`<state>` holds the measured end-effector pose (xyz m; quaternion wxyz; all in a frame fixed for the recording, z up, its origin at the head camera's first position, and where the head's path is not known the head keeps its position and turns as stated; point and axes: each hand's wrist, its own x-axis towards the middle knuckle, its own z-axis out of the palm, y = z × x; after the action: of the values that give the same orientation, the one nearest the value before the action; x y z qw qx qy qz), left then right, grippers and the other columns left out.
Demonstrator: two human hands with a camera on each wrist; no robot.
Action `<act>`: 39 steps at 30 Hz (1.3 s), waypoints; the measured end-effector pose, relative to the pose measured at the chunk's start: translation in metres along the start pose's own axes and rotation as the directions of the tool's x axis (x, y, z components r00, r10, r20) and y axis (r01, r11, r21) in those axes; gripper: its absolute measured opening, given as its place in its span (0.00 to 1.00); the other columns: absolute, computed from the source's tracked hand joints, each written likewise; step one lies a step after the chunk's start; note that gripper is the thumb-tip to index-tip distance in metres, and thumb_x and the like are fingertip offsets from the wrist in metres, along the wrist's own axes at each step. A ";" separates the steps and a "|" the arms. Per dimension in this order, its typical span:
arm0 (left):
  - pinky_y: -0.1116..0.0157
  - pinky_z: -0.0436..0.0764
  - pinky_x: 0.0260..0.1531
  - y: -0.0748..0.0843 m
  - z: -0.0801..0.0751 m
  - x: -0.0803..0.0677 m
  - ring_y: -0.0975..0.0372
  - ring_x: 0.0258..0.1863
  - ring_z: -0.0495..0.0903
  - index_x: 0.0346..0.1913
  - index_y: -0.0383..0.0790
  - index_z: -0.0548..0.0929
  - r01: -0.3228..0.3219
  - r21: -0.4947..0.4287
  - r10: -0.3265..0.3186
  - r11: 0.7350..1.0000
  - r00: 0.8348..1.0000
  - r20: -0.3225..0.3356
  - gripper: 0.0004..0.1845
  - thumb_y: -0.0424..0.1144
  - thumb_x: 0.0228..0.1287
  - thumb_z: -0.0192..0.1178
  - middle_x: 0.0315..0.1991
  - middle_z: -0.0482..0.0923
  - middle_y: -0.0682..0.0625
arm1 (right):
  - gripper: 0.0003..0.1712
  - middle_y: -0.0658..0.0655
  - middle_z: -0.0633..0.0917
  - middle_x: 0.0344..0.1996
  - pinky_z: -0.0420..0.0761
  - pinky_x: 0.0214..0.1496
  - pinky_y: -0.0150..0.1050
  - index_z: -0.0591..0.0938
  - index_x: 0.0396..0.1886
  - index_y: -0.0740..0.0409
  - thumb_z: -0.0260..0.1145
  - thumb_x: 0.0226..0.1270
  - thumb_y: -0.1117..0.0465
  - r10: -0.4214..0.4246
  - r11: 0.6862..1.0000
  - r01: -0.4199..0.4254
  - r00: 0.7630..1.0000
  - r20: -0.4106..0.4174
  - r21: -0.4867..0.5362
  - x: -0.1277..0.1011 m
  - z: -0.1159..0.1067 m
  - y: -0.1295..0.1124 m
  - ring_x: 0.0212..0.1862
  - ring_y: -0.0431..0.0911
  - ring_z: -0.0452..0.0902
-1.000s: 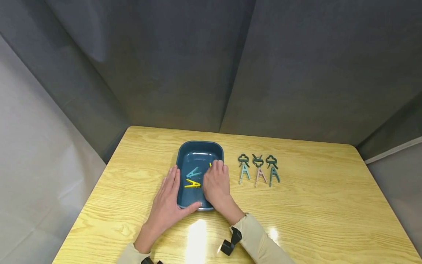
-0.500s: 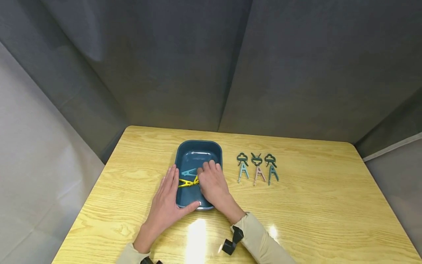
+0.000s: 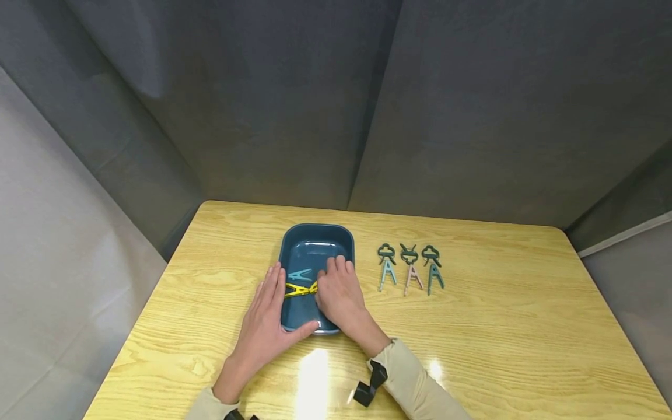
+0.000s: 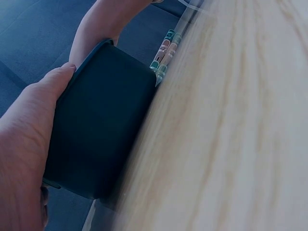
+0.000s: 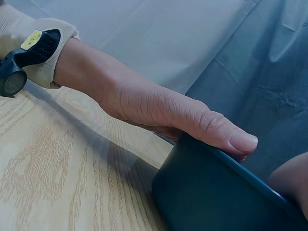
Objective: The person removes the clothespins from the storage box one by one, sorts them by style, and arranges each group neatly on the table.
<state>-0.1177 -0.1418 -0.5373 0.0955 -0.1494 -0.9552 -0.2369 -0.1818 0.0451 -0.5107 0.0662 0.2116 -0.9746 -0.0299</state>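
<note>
Wood-grain table [image 3: 504, 315], bearing a blue tray [image 3: 313, 251], before dark grey curtains [image 3: 273, 116].
Left hand [image 3: 266, 324], fingers straight, against the tray; right hand [image 3: 342, 296], inside it, pinching 1 of 2 yellow clips [image 3: 314, 287].

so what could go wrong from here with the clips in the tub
The yellow clip could snag on the second yellow clip, partly hidden by the right hand. The blue clip, close by, might get nudged. The left hand touches the tub; if it lifted, the tub might slide.

Tabletop [image 3: 499, 326] glare, left wrist view perhaps soft
</note>
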 end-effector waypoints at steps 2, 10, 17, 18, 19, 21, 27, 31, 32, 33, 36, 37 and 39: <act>0.47 0.54 0.81 0.000 0.000 0.000 0.52 0.85 0.42 0.85 0.36 0.47 -0.001 0.001 0.001 1.000 1.000 0.002 0.69 0.81 0.55 0.61 0.86 0.40 0.44 | 0.11 0.57 0.76 0.36 0.65 0.43 0.44 0.86 0.31 0.57 0.68 0.66 0.54 0.004 1.000 -0.004 1.000 0.002 0.008 0.000 0.000 0.000 0.41 0.52 0.62; 0.47 0.52 0.81 0.000 0.000 0.000 0.52 0.85 0.42 0.85 0.36 0.46 0.009 -0.007 -0.009 1.000 1.000 0.014 0.69 0.81 0.55 0.59 0.86 0.40 0.44 | 0.12 0.57 0.77 0.37 0.65 0.44 0.45 0.88 0.33 0.58 0.70 0.64 0.53 0.000 0.999 0.000 1.000 0.005 0.035 0.001 0.001 0.001 0.42 0.53 0.63; 0.49 0.51 0.82 0.001 -0.002 0.000 0.55 0.85 0.39 0.85 0.37 0.45 0.021 -0.007 -0.021 1.000 0.999 0.029 0.69 0.82 0.55 0.59 0.87 0.37 0.46 | 0.12 0.57 0.77 0.35 0.66 0.44 0.45 0.88 0.32 0.58 0.71 0.63 0.53 0.000 0.999 0.000 1.000 0.008 0.038 0.001 0.000 0.001 0.41 0.52 0.63; 0.49 0.51 0.82 0.001 -0.002 0.000 0.55 0.85 0.39 0.85 0.37 0.45 0.023 -0.008 -0.023 1.000 0.999 0.030 0.69 0.82 0.55 0.59 0.87 0.36 0.47 | 0.13 0.56 0.77 0.36 0.66 0.44 0.45 0.88 0.31 0.58 0.71 0.63 0.52 -0.002 0.999 0.001 1.000 0.010 0.038 0.001 0.000 0.000 0.41 0.52 0.64; 0.49 0.51 0.82 0.001 -0.002 0.000 0.56 0.85 0.39 0.85 0.37 0.45 0.025 -0.008 -0.024 1.000 0.999 0.030 0.70 0.82 0.55 0.59 0.87 0.36 0.47 | 0.13 0.56 0.77 0.35 0.66 0.44 0.45 0.88 0.31 0.58 0.71 0.63 0.52 -0.003 0.999 0.002 1.000 0.014 0.039 0.001 -0.001 0.000 0.41 0.52 0.64; 0.50 0.50 0.82 0.001 -0.002 0.000 0.56 0.85 0.38 0.85 0.37 0.46 0.024 -0.011 -0.023 1.000 0.999 0.028 0.69 0.81 0.55 0.60 0.87 0.37 0.47 | 0.15 0.55 0.78 0.35 0.67 0.44 0.44 0.87 0.28 0.57 0.70 0.65 0.50 -0.005 0.999 0.005 1.000 0.020 0.044 0.001 -0.001 0.000 0.41 0.51 0.64; 0.50 0.50 0.82 0.000 -0.001 0.001 0.54 0.85 0.40 0.85 0.37 0.46 0.012 -0.006 -0.012 1.000 1.000 0.017 0.70 0.81 0.55 0.61 0.86 0.39 0.45 | 0.15 0.55 0.78 0.34 0.65 0.42 0.43 0.87 0.29 0.57 0.68 0.68 0.50 0.000 0.998 -0.001 1.000 0.013 0.063 0.001 -0.002 0.000 0.40 0.51 0.64; 0.50 0.50 0.82 0.000 -0.001 0.001 0.55 0.85 0.39 0.85 0.37 0.45 0.016 -0.008 -0.016 1.000 1.000 0.022 0.70 0.82 0.54 0.60 0.87 0.37 0.46 | 0.14 0.57 0.79 0.36 0.66 0.42 0.43 0.87 0.39 0.59 0.66 0.68 0.52 -0.002 0.998 0.003 1.000 -0.010 0.066 0.001 -0.001 0.000 0.41 0.52 0.65; 0.50 0.50 0.82 0.000 -0.001 0.001 0.55 0.85 0.39 0.85 0.37 0.45 0.016 -0.007 -0.016 1.000 1.000 0.022 0.70 0.82 0.54 0.60 0.87 0.37 0.46 | 0.15 0.57 0.79 0.38 0.66 0.42 0.43 0.87 0.44 0.59 0.66 0.69 0.53 -0.010 0.998 0.010 1.000 -0.011 0.064 0.001 -0.001 0.000 0.42 0.52 0.65; 0.49 0.51 0.82 0.000 -0.001 0.000 0.54 0.85 0.40 0.85 0.37 0.45 0.015 -0.005 -0.015 1.000 1.000 0.021 0.70 0.82 0.55 0.60 0.87 0.37 0.46 | 0.16 0.57 0.78 0.39 0.66 0.43 0.43 0.87 0.49 0.57 0.65 0.70 0.52 -0.022 0.998 0.022 1.000 -0.005 0.055 0.001 -0.001 -0.001 0.43 0.52 0.64; 0.49 0.51 0.82 0.000 -0.001 0.000 0.54 0.85 0.40 0.85 0.37 0.45 0.013 -0.002 -0.013 1.000 1.000 0.020 0.69 0.81 0.55 0.60 0.87 0.37 0.46 | 0.21 0.57 0.77 0.43 0.66 0.44 0.43 0.85 0.61 0.50 0.63 0.73 0.52 -0.072 0.997 0.071 0.997 0.027 0.025 0.001 -0.002 -0.001 0.44 0.51 0.63; 0.49 0.51 0.82 0.000 -0.001 0.000 0.54 0.85 0.40 0.85 0.37 0.45 0.013 -0.004 -0.012 1.000 1.000 0.020 0.69 0.81 0.55 0.60 0.87 0.38 0.46 | 0.21 0.57 0.77 0.44 0.66 0.45 0.43 0.85 0.62 0.48 0.62 0.74 0.51 -0.088 0.996 0.087 0.996 0.035 0.017 0.001 -0.002 -0.001 0.44 0.51 0.63; 0.49 0.51 0.82 0.000 -0.001 0.000 0.55 0.85 0.39 0.85 0.38 0.45 0.013 -0.005 -0.012 1.000 1.000 0.022 0.69 0.81 0.55 0.60 0.87 0.37 0.46 | 0.19 0.56 0.76 0.43 0.66 0.46 0.43 0.86 0.61 0.47 0.61 0.76 0.50 -0.111 0.994 0.111 0.993 0.044 0.003 0.000 -0.001 -0.001 0.44 0.51 0.63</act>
<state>-0.1176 -0.1425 -0.5365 0.0834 -0.1461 -0.9565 -0.2381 -0.1816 0.0438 -0.5096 0.0427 0.2647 -0.9627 -0.0379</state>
